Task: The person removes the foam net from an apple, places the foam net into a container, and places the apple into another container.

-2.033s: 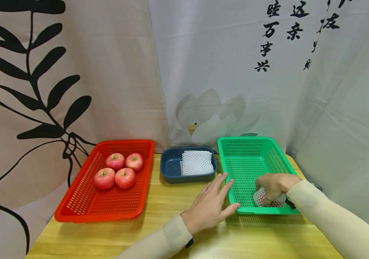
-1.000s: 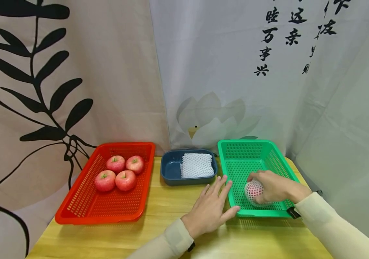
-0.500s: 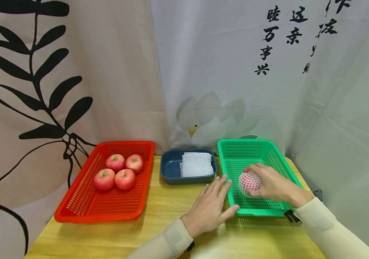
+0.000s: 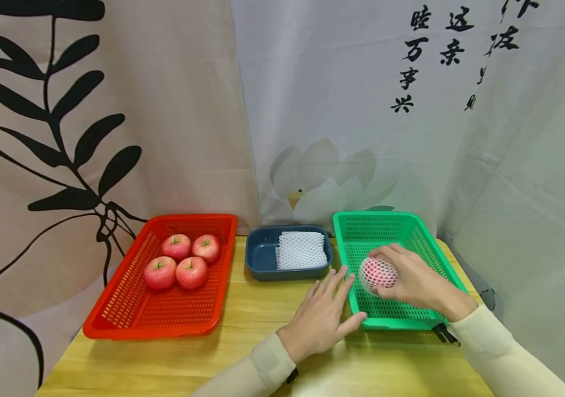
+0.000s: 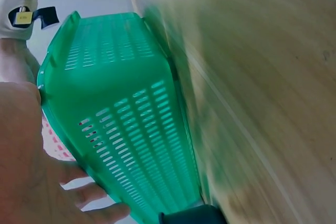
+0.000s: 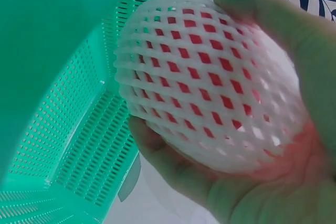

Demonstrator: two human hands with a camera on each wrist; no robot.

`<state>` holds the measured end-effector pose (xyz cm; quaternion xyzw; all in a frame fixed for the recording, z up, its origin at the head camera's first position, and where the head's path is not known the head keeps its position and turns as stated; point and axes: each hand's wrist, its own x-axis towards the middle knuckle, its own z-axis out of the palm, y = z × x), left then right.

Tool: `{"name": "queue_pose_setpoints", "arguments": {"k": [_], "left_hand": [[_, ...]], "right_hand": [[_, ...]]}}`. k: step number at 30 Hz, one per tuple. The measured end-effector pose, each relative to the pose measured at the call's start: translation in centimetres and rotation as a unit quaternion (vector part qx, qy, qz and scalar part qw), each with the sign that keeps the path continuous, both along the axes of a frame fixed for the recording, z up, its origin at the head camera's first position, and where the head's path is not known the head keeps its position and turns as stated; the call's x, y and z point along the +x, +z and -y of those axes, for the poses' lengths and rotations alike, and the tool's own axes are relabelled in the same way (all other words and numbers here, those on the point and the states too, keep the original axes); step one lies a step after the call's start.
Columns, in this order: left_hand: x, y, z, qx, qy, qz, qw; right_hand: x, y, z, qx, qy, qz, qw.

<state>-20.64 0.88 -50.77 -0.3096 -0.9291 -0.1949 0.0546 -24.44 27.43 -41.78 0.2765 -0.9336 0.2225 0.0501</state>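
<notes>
A red apple in a white foam net sleeve (image 4: 377, 273) is in my right hand (image 4: 418, 281), over the near part of the green basket (image 4: 386, 324). In the right wrist view, thumb and fingers curl round the netted apple (image 6: 194, 82) from opposite sides. My left hand (image 4: 318, 317) has its fingers spread and straight, at the left rim of the green basket; in the left wrist view the fingertips lie along that basket's rim (image 5: 79, 161). Whether they press on it I cannot tell.
At the left stands a red basket (image 4: 163, 331) with several bare apples (image 4: 192, 273). Between the baskets is a dark blue tray (image 4: 262, 256) holding white foam nets (image 4: 302, 251). All stand on a wooden table (image 4: 173, 364) before a printed curtain (image 4: 188, 110).
My right hand has brought the netted apple from the green basket's near right corner up and to the left. The left hand has stayed nearly still at the rim.
</notes>
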Motion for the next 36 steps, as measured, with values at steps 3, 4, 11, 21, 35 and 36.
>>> {"name": "queue_pose_setpoints", "arguments": {"k": [3, 4, 11, 21, 35, 36], "left_hand": [[0.0, 0.1, 0.0, 0.000, 0.000, 0.004, 1.0000], [0.0, 0.1, 0.0, 0.000, 0.000, 0.006, 1.0000], [0.1, 0.0, 0.0, 0.016, -0.005, 0.013, 0.9998], [-0.1, 0.4, 1.1, 0.030, 0.004, -0.019, 0.9993], [0.0, 1.2, 5.6, 0.041, 0.052, -0.040, 0.9970], [0.1, 1.2, 6.0, 0.042, 0.055, -0.041, 0.9968]], "right_hand": [[0.1, 0.1, 0.2, -0.002, -0.004, -0.006, 1.000], [0.2, 0.1, 0.3, -0.003, -0.007, -0.009, 1.000], [0.6, 0.2, 1.1, -0.028, -0.009, -0.035, 0.999], [1.1, -0.7, 2.5, -0.056, -0.017, -0.087, 0.995], [2.2, -0.4, 6.4, -0.102, 0.012, -0.129, 0.986], [2.3, -0.4, 6.7, -0.104, 0.013, -0.130, 0.986]]}}
